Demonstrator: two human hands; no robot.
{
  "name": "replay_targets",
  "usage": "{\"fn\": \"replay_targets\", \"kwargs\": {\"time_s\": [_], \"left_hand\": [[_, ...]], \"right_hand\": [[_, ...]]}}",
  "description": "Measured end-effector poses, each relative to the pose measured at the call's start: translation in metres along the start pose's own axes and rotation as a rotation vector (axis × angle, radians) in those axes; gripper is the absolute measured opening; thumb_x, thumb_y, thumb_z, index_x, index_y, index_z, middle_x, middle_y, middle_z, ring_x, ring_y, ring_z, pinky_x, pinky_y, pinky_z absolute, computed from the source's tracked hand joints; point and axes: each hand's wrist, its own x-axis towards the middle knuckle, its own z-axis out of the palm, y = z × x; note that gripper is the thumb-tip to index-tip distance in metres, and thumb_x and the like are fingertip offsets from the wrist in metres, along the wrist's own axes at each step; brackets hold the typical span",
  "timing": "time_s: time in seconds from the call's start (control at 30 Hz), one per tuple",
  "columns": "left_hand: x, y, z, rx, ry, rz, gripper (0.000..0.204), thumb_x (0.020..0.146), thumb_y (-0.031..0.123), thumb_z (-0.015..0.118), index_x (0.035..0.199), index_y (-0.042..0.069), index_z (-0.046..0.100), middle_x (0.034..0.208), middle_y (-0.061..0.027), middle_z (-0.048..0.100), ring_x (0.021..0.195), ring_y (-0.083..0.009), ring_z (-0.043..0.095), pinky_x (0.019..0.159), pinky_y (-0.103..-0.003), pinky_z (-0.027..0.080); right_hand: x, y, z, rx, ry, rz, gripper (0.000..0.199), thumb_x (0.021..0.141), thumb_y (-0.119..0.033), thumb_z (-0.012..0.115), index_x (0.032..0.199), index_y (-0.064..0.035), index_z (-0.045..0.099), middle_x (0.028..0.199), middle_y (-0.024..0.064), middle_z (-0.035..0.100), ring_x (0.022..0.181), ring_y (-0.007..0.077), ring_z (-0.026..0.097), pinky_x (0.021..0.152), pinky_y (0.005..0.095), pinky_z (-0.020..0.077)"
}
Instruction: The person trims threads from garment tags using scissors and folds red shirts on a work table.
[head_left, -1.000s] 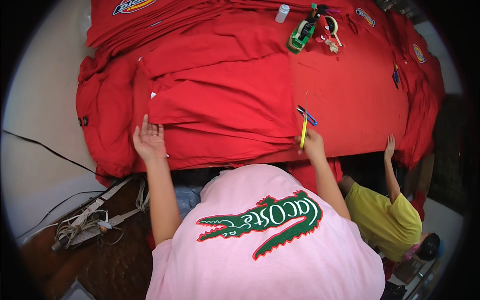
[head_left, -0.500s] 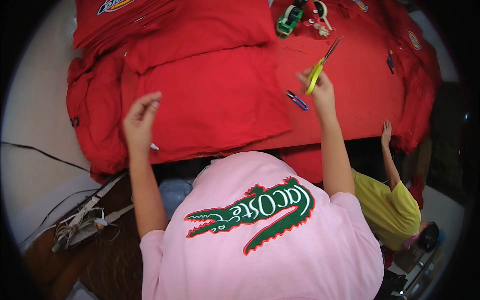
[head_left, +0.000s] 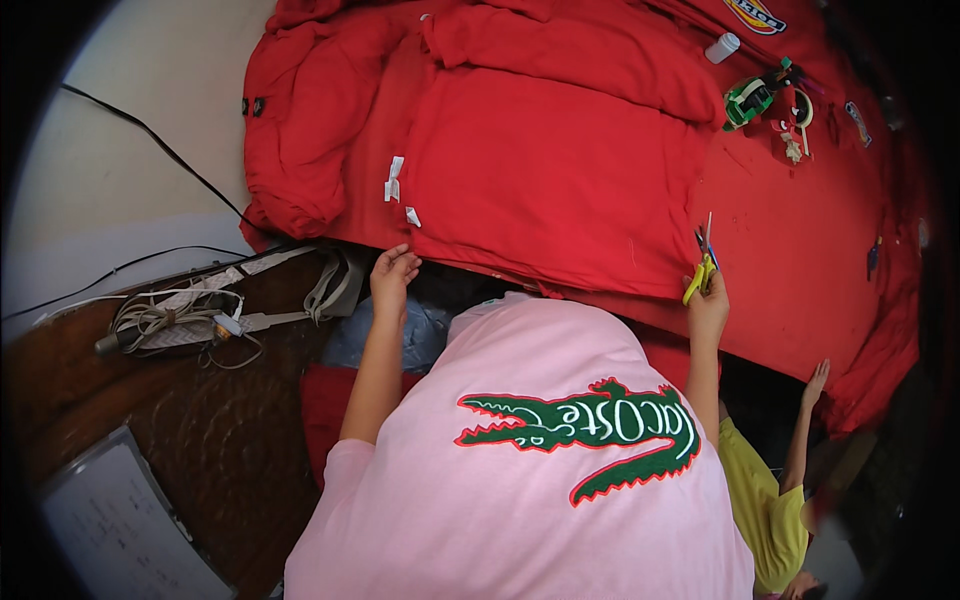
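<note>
A red garment (head_left: 560, 170) lies spread flat on the red-covered table, with white labels (head_left: 393, 180) along its left side. At its near left corner, my left hand (head_left: 392, 285) has its fingers bent against the hem and appears to pinch it. My right hand (head_left: 709, 305) is closed round the yellow handles of a pair of scissors (head_left: 702, 275), beside the garment's near right corner. The scissor blades point away from me. Just behind them shows a bit of the blue thread snips (head_left: 711, 252), mostly hidden.
Far right on the table are a green tape dispenser (head_left: 750, 103), a tape roll (head_left: 802, 108) and a white cylinder (head_left: 723, 48). More red garments (head_left: 310, 130) are heaped at left. A person in yellow (head_left: 765, 500) rests a hand on the table edge at right. Cables (head_left: 180, 310) lie lower left.
The view has shifted, so the table appears farther right. My left hand has come down to the garment's near left corner. My right hand has drawn the scissors back toward the near right corner.
</note>
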Motion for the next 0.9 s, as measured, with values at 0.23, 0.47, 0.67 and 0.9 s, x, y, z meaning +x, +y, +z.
{"fn": "replay_targets", "kwargs": {"time_s": [0.23,0.47,0.67,0.9], "left_hand": [[-0.013,0.019,0.022,-0.133,0.011,-0.242,0.024,0.095,0.016,0.075,0.112,0.005,0.062,0.099,-0.0071,0.073,0.091,-0.0160,0.072,0.076,-0.026,0.054],[-0.005,0.001,0.023,-0.476,0.025,0.024,0.032,0.094,0.005,0.075,0.119,0.008,0.055,0.099,-0.0034,0.068,0.090,-0.0122,0.067,0.082,-0.028,0.055],[-0.019,0.007,0.000,-0.502,-0.032,0.117,0.031,0.094,0.002,0.074,0.117,0.007,0.054,0.102,-0.0043,0.068,0.092,-0.0120,0.066,0.086,-0.028,0.056],[-0.012,0.007,-0.006,-0.389,-0.085,0.078,0.040,0.099,0.009,0.070,0.137,0.003,0.060,0.105,-0.0006,0.068,0.091,-0.0079,0.065,0.085,-0.026,0.054]], "right_hand": [[-0.008,0.006,-0.004,0.277,-0.010,0.118,0.021,0.090,0.003,0.074,0.103,-0.0041,0.060,0.082,-0.0058,0.056,0.070,0.0008,0.049,0.059,0.0206,0.0401],[-0.017,0.010,-0.003,0.191,0.181,-0.030,0.021,0.091,-0.002,0.075,0.102,-0.0066,0.058,0.081,-0.0050,0.056,0.064,0.0027,0.048,0.053,0.0216,0.0367],[-0.040,0.009,-0.006,0.357,0.220,0.061,0.022,0.091,-0.002,0.076,0.099,-0.0067,0.057,0.080,-0.0032,0.057,0.063,0.0037,0.048,0.052,0.0223,0.0381],[-0.038,0.024,-0.007,0.238,0.216,0.012,0.021,0.089,-0.004,0.078,0.093,-0.0043,0.058,0.078,-0.0048,0.050,0.067,0.0042,0.044,0.056,0.0241,0.0376]]}}
